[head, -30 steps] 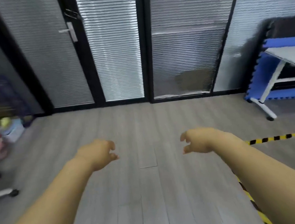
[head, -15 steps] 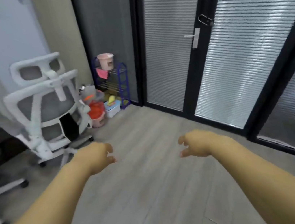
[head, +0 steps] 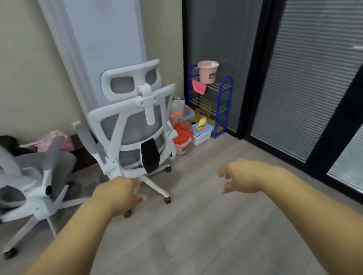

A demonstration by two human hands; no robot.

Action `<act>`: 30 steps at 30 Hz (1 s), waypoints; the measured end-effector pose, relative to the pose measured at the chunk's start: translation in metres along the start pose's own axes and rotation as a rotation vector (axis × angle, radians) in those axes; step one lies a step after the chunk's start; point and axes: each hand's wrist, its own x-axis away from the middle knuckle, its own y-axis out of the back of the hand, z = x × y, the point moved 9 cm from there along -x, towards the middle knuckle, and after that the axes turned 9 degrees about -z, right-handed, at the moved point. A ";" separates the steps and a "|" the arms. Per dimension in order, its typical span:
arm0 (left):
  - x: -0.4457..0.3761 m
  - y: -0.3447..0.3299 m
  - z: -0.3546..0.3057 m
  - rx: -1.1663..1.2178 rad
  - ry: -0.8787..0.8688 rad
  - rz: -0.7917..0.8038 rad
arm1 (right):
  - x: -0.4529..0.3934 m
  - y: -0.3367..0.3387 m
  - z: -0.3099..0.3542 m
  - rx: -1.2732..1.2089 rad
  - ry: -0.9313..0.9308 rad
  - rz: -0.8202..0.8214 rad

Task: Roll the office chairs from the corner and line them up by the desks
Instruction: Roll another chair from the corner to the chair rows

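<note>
At the far left a white office chair with grey mesh (head: pixel 18 181) sits turned partly sideways on the grey floor (head: pixel 190 241), blurred at the frame's edge. Just right of it my left hand (head: pixel 120 196) hangs in the air, fingers loosely curled and holding nothing, in front of the wheeled base of a second white chair (head: pixel 135 129), whose back faces me; it stands against a tall white unit (head: pixel 106 38) in the corner. My right hand (head: pixel 240 178) floats over bare floor, fingers loosely bent, empty. Beyond it a blue wire rack (head: pixel 220 104) carries a pink bucket (head: pixel 208 71), beside the dark-framed glass door (head: pixel 329 70).
</note>
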 end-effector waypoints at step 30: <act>-0.411 0.109 0.118 0.189 0.313 -0.471 | -0.550 0.185 0.010 0.147 0.371 -0.271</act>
